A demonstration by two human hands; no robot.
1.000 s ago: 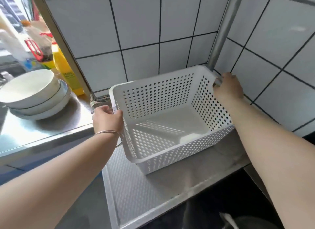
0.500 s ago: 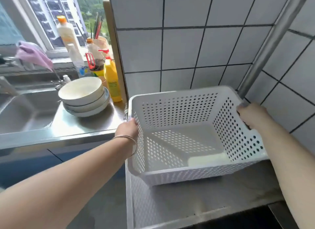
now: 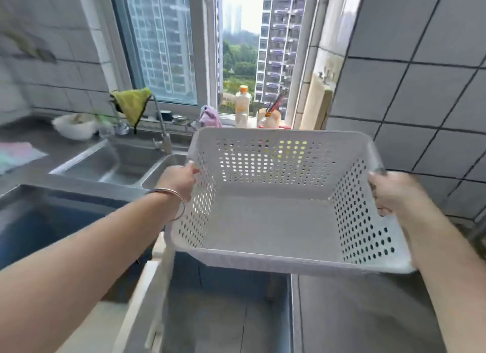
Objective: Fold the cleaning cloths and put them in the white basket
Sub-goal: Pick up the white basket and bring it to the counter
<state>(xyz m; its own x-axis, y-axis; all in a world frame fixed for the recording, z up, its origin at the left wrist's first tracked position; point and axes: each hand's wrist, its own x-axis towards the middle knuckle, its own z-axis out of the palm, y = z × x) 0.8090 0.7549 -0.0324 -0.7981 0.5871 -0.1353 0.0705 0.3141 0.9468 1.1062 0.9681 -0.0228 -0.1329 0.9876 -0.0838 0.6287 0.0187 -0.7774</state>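
An empty white perforated basket (image 3: 265, 221) hangs in the air in front of me, held by both side rims. My left hand (image 3: 178, 180) grips its left rim and my right hand (image 3: 394, 192) grips its right rim. A yellow-green cloth (image 3: 132, 104) drapes over the tap at the back left. A pink-purple cloth (image 3: 209, 116) sits on the windowsill behind the basket. A pale striped cloth (image 3: 18, 155) lies flat on the counter at the far left.
A double steel sink (image 3: 110, 163) lies to the left behind the basket. A bottle (image 3: 242, 107) and a utensil cup (image 3: 269, 116) stand on the sill. A white bowl (image 3: 73, 125) sits at the back left. A steel shelf (image 3: 355, 313) lies below.
The basket has been lifted off the steel shelf and carried left toward the sink. My view swung left, so the window and sink now show.
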